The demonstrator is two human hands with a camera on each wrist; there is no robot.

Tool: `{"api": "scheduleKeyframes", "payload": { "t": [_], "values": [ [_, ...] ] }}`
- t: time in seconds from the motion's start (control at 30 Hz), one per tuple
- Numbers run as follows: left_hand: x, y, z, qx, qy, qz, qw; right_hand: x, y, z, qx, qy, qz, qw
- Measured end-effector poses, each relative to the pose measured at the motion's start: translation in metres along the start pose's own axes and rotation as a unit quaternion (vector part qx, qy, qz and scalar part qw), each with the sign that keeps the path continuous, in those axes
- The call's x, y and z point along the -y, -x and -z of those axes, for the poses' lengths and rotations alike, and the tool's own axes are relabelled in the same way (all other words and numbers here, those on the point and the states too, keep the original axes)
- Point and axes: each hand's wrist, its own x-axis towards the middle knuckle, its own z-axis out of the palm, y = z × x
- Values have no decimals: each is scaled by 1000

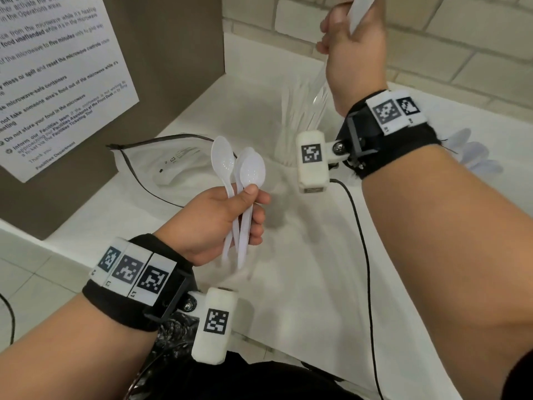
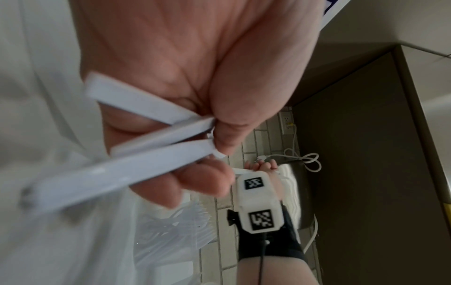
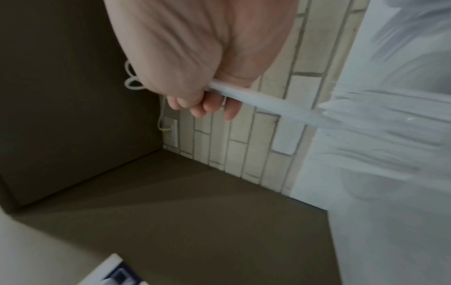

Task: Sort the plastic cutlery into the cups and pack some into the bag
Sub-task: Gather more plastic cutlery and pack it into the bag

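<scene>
Left hand (image 1: 219, 223) gripping three white spoons (image 1: 245, 180), bowls up, above the counter (image 1: 288, 255). Right hand (image 1: 354, 39) raised, clutching a fork (image 1: 321, 90) over the cup (image 1: 291, 131). Bag (image 1: 173, 166) lying beside.

Your left hand (image 2: 195, 81) pinches three white spoon handles (image 2: 136, 165), which splay toward the lower left. Beyond your fingers, your right hand (image 2: 262, 166) grips white cutlery above a clear cup of forks (image 2: 175, 231), by the brick wall (image 2: 224, 241).

Even, soft light is cast from overhead; faint shadows are thrown on the surface (image 1: 288, 255). Both wrist views are motion-blurred, edges bowed.
</scene>
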Motion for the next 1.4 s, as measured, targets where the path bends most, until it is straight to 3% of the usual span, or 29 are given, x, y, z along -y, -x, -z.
{"api": "scheduleKeyframes", "payload": {
  "t": [0.07, 0.33, 0.47, 0.57, 0.63, 0.7, 0.77, 1.03, 1.27, 1.4],
  "values": [
    [0, 0, -1, -5, -3, -3, 1000, -13, 4, -3, 11, 2, -7, 1000],
    [1, 0, -3, -3, -25, -16, 1000, -52, 1, -5, 85, 75, -159, 981],
    [1, -2, -5, -6, -27, -26, 999, -40, 2, 2, 92, 161, -87, 979],
    [1, -6, -9, -32, -45, -45, 997, -15, 22, 1, 80, 129, -41, 988],
    [1, -10, -12, -53, -55, -59, 995, 3, 46, 2, 169, 88, -81, 978],
    [1, -14, -15, -74, -59, -75, 993, 12, 67, 6, 309, 117, -147, 933],
    [0, -17, -19, -89, -59, -85, 991, 9, 80, 10, 391, 161, -171, 890],
    [-1, -15, -17, -25, -8, -25, 999, 2, 85, 31, 348, 60, -224, 908],
    [0, -11, -30, 23, -10, -2, 1000, 6, 94, 28, 355, 57, -266, 894],
    [3, -11, -29, 19, -31, 9, 999, 12, 96, 29, 375, 13, -293, 879]
  ]
}}
